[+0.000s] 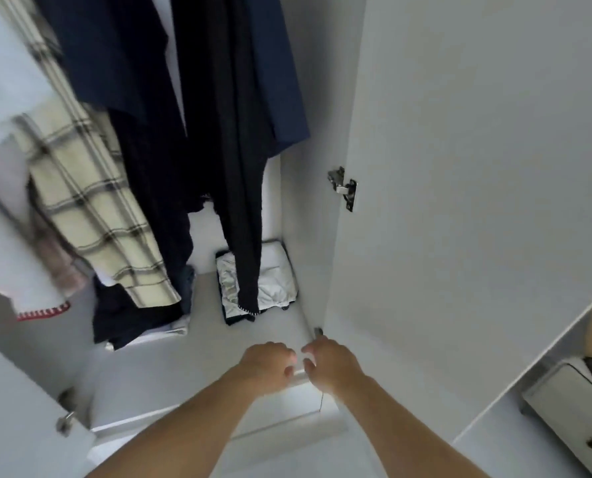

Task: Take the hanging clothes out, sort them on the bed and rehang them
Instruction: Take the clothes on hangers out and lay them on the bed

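Both hands' grip empty, left hand (268, 365), right hand (332, 365), hanging clothes (218, 132) well above.

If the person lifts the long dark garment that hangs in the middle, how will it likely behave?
The long dark garment is probably floppy: it hangs in soft folds. Its hem almost reaches the folded white cloth and might drag across it. It looks thick, so it is perhaps rather heavy.

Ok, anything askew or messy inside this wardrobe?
Mildly. The dark folded pile on the wardrobe floor slumps unevenly, and a long dark sleeve dangles onto the white folded stack. No damage visible.
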